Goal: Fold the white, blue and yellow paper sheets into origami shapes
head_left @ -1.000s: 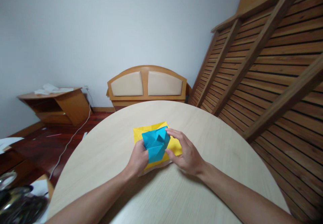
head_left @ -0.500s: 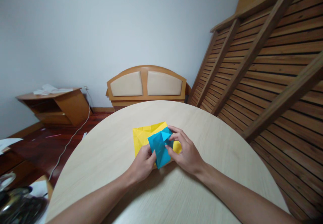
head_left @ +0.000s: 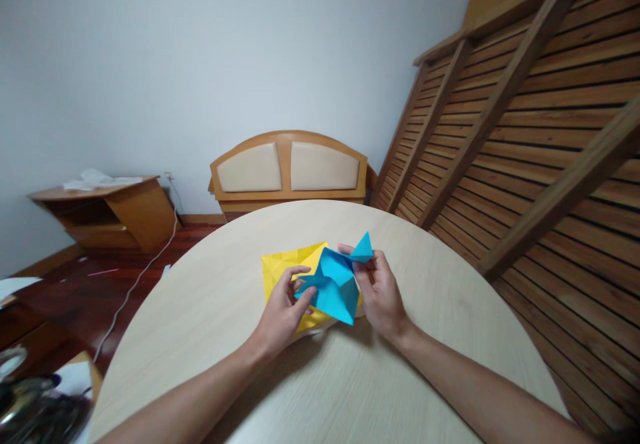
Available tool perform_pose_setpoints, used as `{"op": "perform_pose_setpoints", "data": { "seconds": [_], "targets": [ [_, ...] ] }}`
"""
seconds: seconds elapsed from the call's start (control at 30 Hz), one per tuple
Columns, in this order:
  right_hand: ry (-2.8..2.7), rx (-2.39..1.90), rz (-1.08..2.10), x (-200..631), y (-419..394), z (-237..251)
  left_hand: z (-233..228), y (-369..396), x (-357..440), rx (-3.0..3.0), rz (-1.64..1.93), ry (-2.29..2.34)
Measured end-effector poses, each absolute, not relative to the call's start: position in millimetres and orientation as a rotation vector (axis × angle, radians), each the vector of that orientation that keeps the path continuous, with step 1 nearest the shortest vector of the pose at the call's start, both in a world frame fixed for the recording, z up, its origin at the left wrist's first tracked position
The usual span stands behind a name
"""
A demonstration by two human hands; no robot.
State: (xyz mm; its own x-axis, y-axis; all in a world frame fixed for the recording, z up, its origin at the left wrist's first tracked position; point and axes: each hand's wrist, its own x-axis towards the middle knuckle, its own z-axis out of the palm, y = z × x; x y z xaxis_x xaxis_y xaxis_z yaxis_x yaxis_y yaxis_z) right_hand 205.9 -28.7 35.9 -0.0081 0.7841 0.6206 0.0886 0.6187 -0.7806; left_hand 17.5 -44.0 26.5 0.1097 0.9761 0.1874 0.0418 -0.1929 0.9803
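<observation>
Between my two hands is a sheet of blue folding paper [head_left: 336, 295], creased and partly opened out, with pointed flaps at its left and upper right. My left hand [head_left: 285, 304] pinches the left flap between thumb and fingers. At the other side, my right hand [head_left: 383, 291] grips the upper right part, where one flap sticks up above the fingers. Beneath the blue sheet lies a creased yellow paper [head_left: 280, 267] on the round table [head_left: 225, 264]; the blue paper and my hands cover much of it.
A wooden headboard [head_left: 289, 164] stands beyond the table, against the wall. Slatted wooden panels [head_left: 525, 164] lean along the right. To the left are a low cabinet [head_left: 120, 217] with papers on top and a white cable [head_left: 145, 274] on the floor.
The blue paper has gone from a flat folded shape to a more opened one, its flaps spread apart. My right hand has moved slightly right, and my left hand now pinches a left flap.
</observation>
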Motion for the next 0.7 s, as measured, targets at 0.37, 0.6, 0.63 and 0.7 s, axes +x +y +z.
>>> {"op": "perform_pose_setpoints", "data": {
  "seconds": [0.37, 0.6, 0.63, 0.7],
  "targets": [
    [-1.728, -0.727, 0.643, 221, -13, 38, 35, -51, 14, 1.585, 1.163, 0.968],
    [-1.745, -0.841, 0.583, 221, -15, 41, 29, -46, 13, 1.616, 1.082, 0.915],
    [-1.701, -0.862, 0.615, 220, -15, 40, 28, -45, 13, 1.611, 1.077, 0.902],
    [-1.629, -0.882, 0.665, 218, -15, 39, 26, -44, 13, 1.593, 1.078, 0.896]
  ]
}}
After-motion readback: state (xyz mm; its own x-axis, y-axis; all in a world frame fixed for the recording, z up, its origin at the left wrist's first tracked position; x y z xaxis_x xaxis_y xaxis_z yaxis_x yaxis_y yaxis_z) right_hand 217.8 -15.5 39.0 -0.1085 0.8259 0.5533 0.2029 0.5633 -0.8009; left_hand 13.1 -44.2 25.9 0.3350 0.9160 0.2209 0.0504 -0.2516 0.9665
